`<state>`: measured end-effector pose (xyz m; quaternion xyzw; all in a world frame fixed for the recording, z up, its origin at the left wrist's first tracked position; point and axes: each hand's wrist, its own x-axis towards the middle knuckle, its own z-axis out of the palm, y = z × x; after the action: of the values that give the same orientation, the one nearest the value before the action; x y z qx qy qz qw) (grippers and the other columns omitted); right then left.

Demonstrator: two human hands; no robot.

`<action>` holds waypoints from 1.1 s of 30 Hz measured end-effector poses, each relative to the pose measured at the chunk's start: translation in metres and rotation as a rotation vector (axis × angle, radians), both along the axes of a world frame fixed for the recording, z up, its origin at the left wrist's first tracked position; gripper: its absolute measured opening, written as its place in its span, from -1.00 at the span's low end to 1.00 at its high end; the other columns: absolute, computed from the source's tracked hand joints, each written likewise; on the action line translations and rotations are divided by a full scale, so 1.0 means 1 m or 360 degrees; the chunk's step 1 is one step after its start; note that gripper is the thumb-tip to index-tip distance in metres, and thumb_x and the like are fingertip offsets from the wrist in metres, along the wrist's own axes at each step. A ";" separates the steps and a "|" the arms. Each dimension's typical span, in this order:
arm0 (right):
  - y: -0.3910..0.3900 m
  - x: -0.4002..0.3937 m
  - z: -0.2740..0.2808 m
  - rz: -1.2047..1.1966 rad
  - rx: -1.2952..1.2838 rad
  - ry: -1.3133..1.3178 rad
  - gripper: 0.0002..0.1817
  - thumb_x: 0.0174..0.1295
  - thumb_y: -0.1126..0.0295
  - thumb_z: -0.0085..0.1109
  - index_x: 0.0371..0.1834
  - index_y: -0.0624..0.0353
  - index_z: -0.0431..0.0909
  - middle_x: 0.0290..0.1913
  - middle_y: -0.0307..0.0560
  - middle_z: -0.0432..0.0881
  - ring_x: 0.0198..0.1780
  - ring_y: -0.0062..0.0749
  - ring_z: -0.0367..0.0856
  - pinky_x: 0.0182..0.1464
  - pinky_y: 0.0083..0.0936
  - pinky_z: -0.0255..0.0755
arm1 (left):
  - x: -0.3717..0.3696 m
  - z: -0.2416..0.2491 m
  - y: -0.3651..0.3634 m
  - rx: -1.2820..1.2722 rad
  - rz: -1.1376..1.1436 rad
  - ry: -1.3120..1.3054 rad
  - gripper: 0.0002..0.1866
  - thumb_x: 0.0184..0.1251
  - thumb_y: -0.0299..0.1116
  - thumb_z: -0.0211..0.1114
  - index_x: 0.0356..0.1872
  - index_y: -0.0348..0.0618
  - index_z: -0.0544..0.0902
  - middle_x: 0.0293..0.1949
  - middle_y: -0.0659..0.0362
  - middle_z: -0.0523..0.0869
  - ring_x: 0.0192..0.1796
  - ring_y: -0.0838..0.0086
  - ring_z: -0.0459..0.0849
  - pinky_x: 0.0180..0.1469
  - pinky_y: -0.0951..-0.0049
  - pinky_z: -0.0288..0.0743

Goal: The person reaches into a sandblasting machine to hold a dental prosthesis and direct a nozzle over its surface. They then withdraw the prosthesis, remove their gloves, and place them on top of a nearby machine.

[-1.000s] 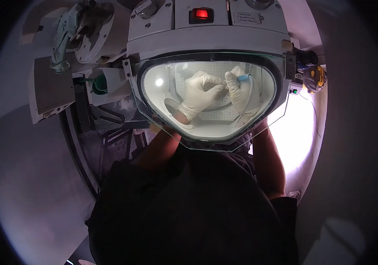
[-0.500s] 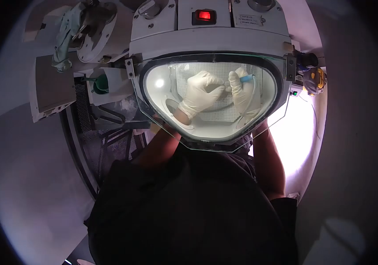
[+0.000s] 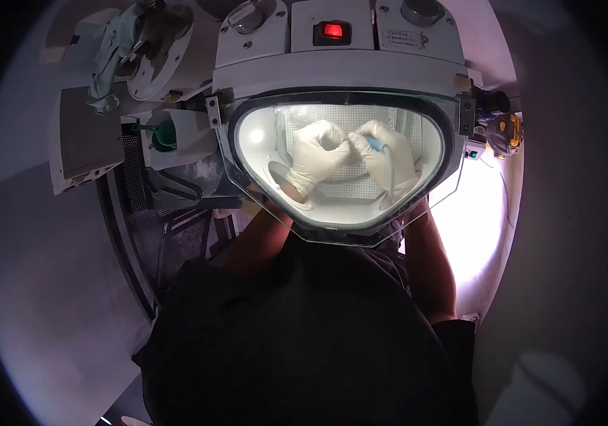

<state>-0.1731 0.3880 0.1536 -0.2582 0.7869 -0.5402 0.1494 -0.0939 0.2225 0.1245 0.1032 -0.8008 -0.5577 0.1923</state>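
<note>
Both my hands wear white gloves and are inside a lit blasting cabinet (image 3: 339, 74), seen through its clear window. My left hand (image 3: 315, 156) is closed in a pinch, thumb against fingertips; the small thing at its fingertips is too tiny to make out. Facing it, my right hand (image 3: 393, 157) grips a blue pen-like blasting handpiece (image 3: 376, 144), whose tip points towards the left fingertips. A pale hose (image 3: 391, 174) runs down from the handpiece along the right palm. The fingertips of the two hands nearly meet. Beneath them lies a white perforated grid floor (image 3: 350, 188).
A red lit switch (image 3: 332, 30) and grey knobs (image 3: 421, 10) sit on top of the cabinet. To the left are a green funnel-like cup (image 3: 164, 135), a grey box (image 3: 89, 138) and a hanging cloth (image 3: 109, 60). A yellow-and-black device (image 3: 506, 135) stands at right.
My right hand has turned inward and moved left, bringing the blue handpiece down and closer to the left fingertips. The left hand has shifted only slightly.
</note>
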 end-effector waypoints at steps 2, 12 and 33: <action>0.002 0.000 -0.004 0.0196 -0.0030 0.0107 -0.81 0.40 0.27 0.39 -0.15 0.18 0.72 -0.25 0.01 0.72 -0.24 -0.06 0.75 -0.17 -0.24 0.58 | 0.007 -0.002 -0.002 0.0118 0.0049 -0.0138 -0.84 0.14 -0.58 0.52 -0.50 -0.20 0.67 -0.40 0.15 0.81 -0.35 0.57 0.74 -0.29 0.49 0.62; 0.023 0.015 0.008 0.0430 0.0105 -0.0173 -0.71 0.43 0.55 0.23 0.16 0.23 0.76 -0.02 0.02 0.79 -0.08 -0.26 0.74 0.07 -0.35 0.59 | 0.037 0.000 -0.010 -0.0005 0.0083 -0.0164 -0.75 0.32 -0.59 0.46 0.00 -0.25 0.83 -0.16 0.09 0.86 -0.11 0.46 0.83 0.02 0.43 0.69; 0.091 -0.095 0.134 -0.0280 0.2127 0.1463 -0.63 0.59 0.21 0.09 0.26 0.20 0.61 0.07 0.29 0.75 -0.03 0.22 0.80 0.02 0.04 0.63 | 0.052 0.017 -0.019 -0.0264 -0.0292 -0.0487 -0.81 0.49 -0.29 0.35 -0.12 -0.20 0.79 -0.12 -0.03 0.82 -0.03 0.17 0.78 0.05 0.21 0.61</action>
<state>-0.2678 0.4789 0.2872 -0.2478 0.9430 0.1934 -0.1089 -0.0424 0.2032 0.1414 0.0970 -0.8699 -0.4830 0.0246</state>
